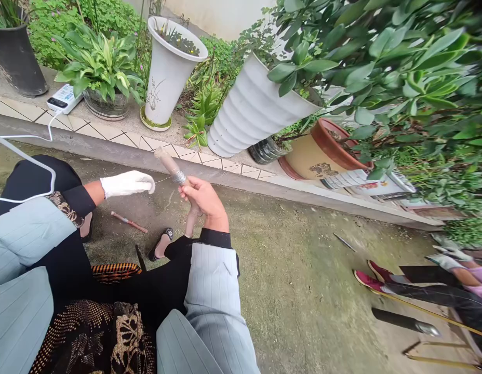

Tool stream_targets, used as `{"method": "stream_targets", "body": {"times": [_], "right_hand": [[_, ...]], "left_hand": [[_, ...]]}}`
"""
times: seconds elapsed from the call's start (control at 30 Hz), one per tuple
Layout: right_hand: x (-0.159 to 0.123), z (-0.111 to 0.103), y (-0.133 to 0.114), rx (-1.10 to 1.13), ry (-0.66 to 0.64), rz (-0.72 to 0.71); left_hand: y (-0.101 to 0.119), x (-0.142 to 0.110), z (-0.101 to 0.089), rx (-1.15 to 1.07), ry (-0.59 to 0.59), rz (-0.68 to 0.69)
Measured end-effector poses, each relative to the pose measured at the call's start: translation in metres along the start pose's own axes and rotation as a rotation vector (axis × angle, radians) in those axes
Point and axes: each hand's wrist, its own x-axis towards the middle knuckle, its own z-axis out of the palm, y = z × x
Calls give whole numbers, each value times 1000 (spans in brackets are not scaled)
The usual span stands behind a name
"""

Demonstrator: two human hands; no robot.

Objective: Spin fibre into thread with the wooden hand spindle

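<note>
My right hand [205,200], bare, is closed around a pale brownish stick [169,162] that slants up and away from my lap. Silvery wire [179,177] is wound about the stick just above my fingers. In a white glove, my left hand [128,184] is closed to the left of the stick, with a thin strand of the wire stretched between its fingertips and the coil. A reddish-brown rod [129,222] lies on the ground below the glove. My palm and the stick's middle are partly hidden by my right fingers.
A tiled ledge carries a white flared pot [173,78], a ribbed white pot [256,106], a tan pot [322,150] and a power strip [65,98] with a white cable. At right sits another person with gloved hands [449,259], near a dark tube [404,321].
</note>
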Motion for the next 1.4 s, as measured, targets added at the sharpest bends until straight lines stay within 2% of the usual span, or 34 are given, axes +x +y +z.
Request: {"method": "stream_targets", "body": {"times": [0.1, 0.17, 0.23, 0.3, 0.37, 0.43, 0.5, 0.53, 0.57, 0.6, 0.63, 0.67, 0.73, 0.8, 0.87, 0.97, 1.1, 1.17, 1.2, 1.23, 1.3, 1.37, 1.4], "right_hand": [[10, -2, 6, -91, 193, 5], [18, 0, 12, -309, 261, 59], [24, 5, 16, -614, 289, 135], [27, 10, 19, -878, 232, 211], [28, 17, 22, -1017, 57, 276], [28, 23, 24, -995, -246, 342], [26, 27, 24, -818, -588, 373], [24, 27, 23, -697, -716, 358], [22, 27, 21, -579, -789, 321], [19, 24, 18, -475, -794, 267], [15, 21, 15, -383, -734, 204], [13, 17, 11, -298, -618, 143], [9, 7, 6, -117, -292, 44], [11, -2, 7, 25, 21, -19], [17, -6, 12, 54, 234, -20], [27, -7, 23, -135, 366, 87], [32, 2, 26, -647, 356, 211], [32, 9, 26, -877, 288, 253], [32, 13, 26, -960, 208, 277], [32, 17, 27, -1017, 89, 304], [31, 23, 28, -1016, -244, 374], [28, 25, 27, -848, -582, 423], [25, 24, 25, -717, -701, 407]], "left_hand": [[2, 3, 8, 41, -29, 50], [4, 3, 11, 92, -82, 64], [5, 3, 11, 169, -127, 90], [6, 3, 10, 256, -158, 123], [4, 2, 7, 329, -163, 132], [2, 3, 5, 366, -163, 121], [-1, 4, 4, 341, -164, 107], [-2, 5, 3, 296, -160, 100], [-4, 6, 3, 233, -141, 91], [-6, 7, 2, 162, -109, 77], [-7, 7, 2, 90, -69, 63], [-9, 8, 2, 22, -29, 46], [-9, 9, 3, -89, 18, 7], [-8, 9, 5, -150, 18, -21], [-6, 9, 8, -148, -6, -4], [-4, 9, 12, -87, -76, 67], [-5, 7, 14, -51, -168, 107], [-6, 6, 15, -32, -199, 113], [-7, 6, 14, -20, -203, 108], [-7, 6, 14, -6, -197, 99], [-9, 6, 13, 14, -172, 73], [-12, 7, 10, -2, -138, 50], [-13, 8, 9, -29, -121, 42]]}}
